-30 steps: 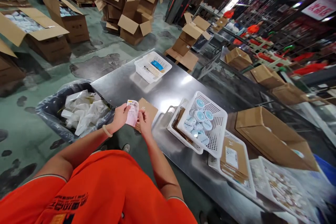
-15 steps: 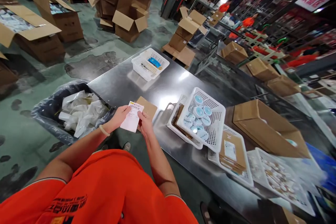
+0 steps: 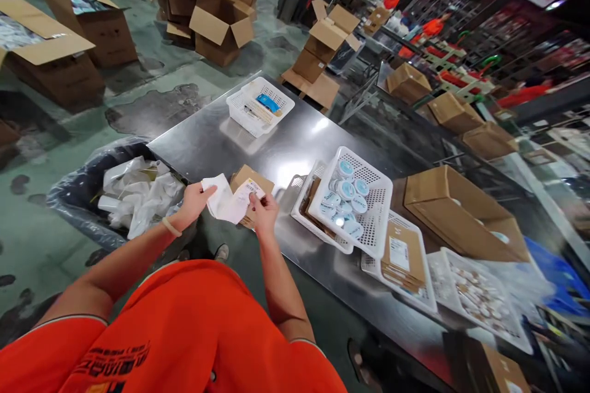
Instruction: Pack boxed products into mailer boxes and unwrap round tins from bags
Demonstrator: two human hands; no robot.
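My left hand pinches the white left part of a printed paper label. The printed right part, with a yellow strip and dark print at its top, is gripped by my right hand. Between the hands the paper spreads in a V; I cannot tell whether this is one folded sheet or a label coming off its backing. Just behind the paper, flat brown cardboard pieces lie at the table's near edge, partly covered by it.
The steel table carries a white basket with a blue packet, a basket of round white-and-blue tubs, a basket of cardboard mailers and an open carton. A lined bin stands left.
The paper was one flat sheet held by both hands; now it is opened into two spread parts. My hands have moved apart, the left leftward and the right rightward.
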